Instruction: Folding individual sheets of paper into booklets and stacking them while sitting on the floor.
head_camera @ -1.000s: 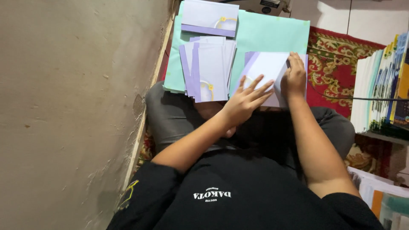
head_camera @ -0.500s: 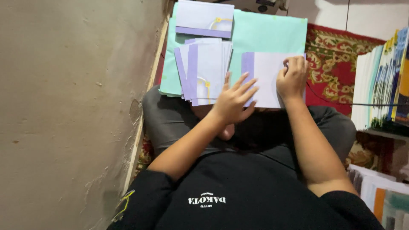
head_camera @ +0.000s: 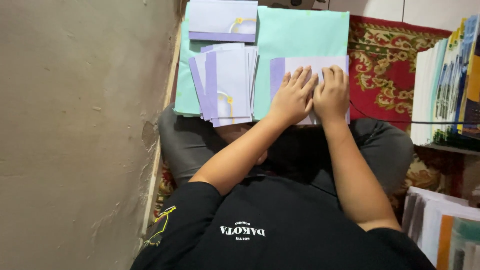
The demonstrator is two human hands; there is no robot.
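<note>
With the left hand (head_camera: 292, 97) and right hand (head_camera: 331, 95) pressed flat, side by side, on the white-and-lilac paper sheet (head_camera: 300, 67) at 12 o'clock on the turquoise board (head_camera: 300, 35), crease evenly, edges aligned.

We had a white paper sheet w/ a lavender strip along its left edge (head_camera: 300, 67) lying flat on the mint-green board (head_camera: 300, 35). Its middle and lower part were hidden, approx. half showing, just right of a fanned stack of similar lavender sheets (head_camera: 225, 85).
</note>
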